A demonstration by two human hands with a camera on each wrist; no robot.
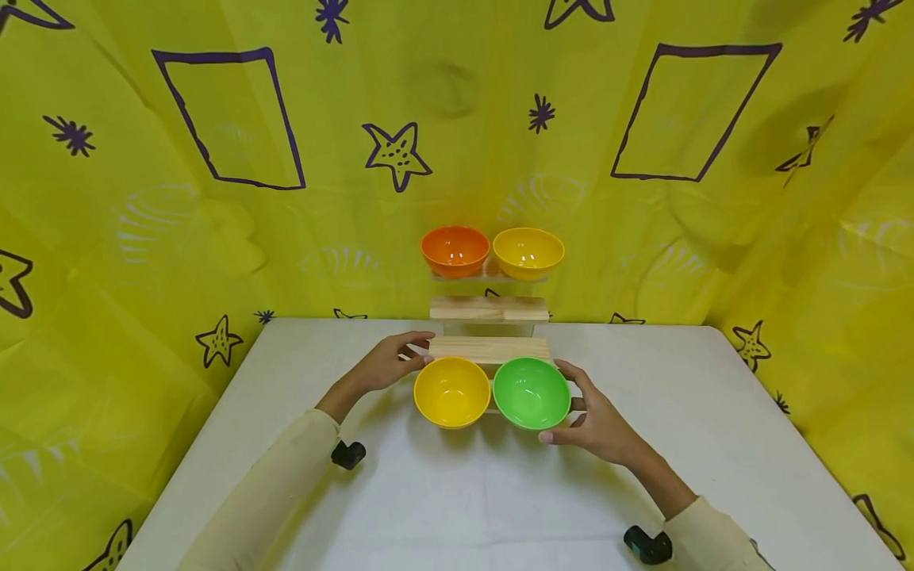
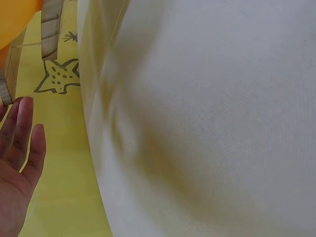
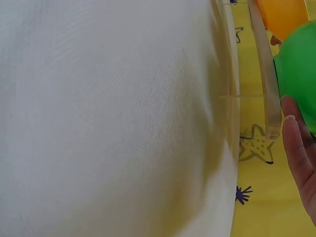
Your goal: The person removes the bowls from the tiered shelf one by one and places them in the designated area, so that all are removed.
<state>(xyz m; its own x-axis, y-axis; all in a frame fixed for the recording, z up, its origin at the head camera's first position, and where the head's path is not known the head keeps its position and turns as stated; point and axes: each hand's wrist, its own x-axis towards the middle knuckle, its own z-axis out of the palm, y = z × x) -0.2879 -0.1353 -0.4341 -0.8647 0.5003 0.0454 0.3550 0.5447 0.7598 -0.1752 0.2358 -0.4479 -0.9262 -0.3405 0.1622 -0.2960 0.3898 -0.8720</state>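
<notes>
From the head camera, I see four bowls. Near me, the yellow bowl (image 1: 452, 393) is on the left and the green bowl (image 1: 531, 394) is on the right, at the near side of the wooden stand (image 1: 489, 349). Farther back are an orange bowl (image 1: 455, 251) and another yellow one (image 1: 528, 253). My left hand (image 1: 385, 365) is at the stand's left end, fingers loose. My right hand (image 1: 601, 422) is spread around the green bowl's right side, thumb out on the near side.

From the left wrist, my fingers are a bit bent and not closed, with their tips by the wood.

From the right wrist, two straight fingers touch the green bowl's side; my thumb is hidden.
</notes>
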